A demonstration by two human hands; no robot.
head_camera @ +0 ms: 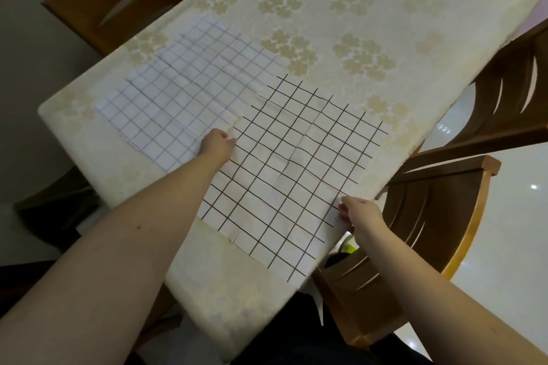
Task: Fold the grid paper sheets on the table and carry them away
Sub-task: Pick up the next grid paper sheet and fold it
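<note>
Hands [218,144] pinching black-grid sheet [293,169] edges

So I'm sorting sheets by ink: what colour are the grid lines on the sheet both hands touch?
Black on white paper, seen in the head view.
</note>
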